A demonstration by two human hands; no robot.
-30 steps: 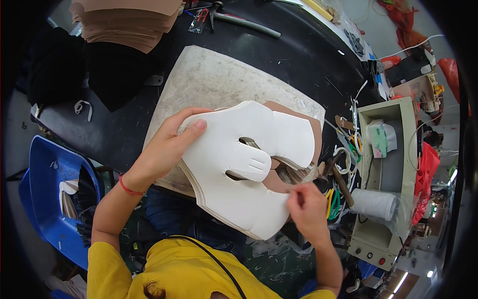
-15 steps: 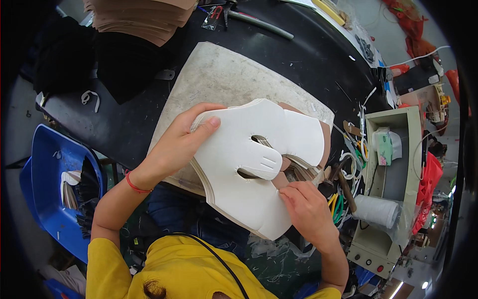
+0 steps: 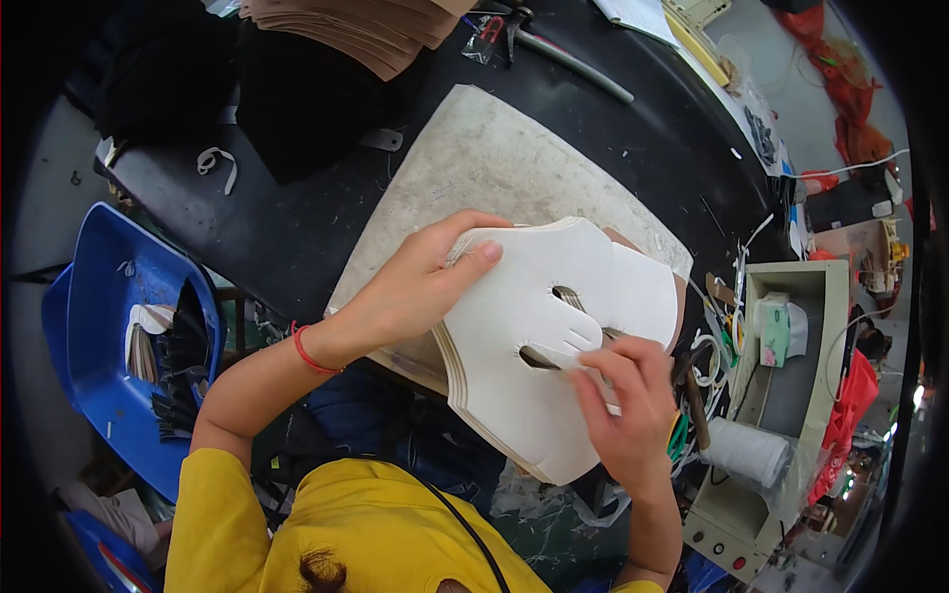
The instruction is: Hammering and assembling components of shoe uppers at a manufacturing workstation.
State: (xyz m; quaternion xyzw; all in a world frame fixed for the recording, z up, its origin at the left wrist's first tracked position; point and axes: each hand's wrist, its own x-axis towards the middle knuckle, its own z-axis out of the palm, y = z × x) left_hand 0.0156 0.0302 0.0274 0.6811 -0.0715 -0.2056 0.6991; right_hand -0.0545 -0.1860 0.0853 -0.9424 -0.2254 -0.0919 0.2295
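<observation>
A stack of white cut shoe-upper pieces [image 3: 514,395], each with a tongue-like flap and two dark slots, is tilted over a pale worn board [image 3: 474,158]. My left hand [image 3: 425,282] grips the stack at its upper left edge, thumb on top and fingers beneath. At the stack's right side my right hand [image 3: 633,405] pinches near the tip of the flap, its thumb and fingers closed there. The fingers partly hide the flap's end. A brown layer [image 3: 682,326] shows past the far right edge of the stack.
A pile of brown sheets [image 3: 366,30] lies beside black cloth [image 3: 306,109] at the back left. A hammer [image 3: 573,67] rests farther back. On the right stand a beige machine housing [image 3: 840,326] and a white thread spool [image 3: 746,450]. A blue bin [image 3: 129,296] sits at left.
My right hand has moved up from the stack's lower right edge to the flap's tip. In the picture, the stack and my left hand have shifted right with the surrounding scene.
</observation>
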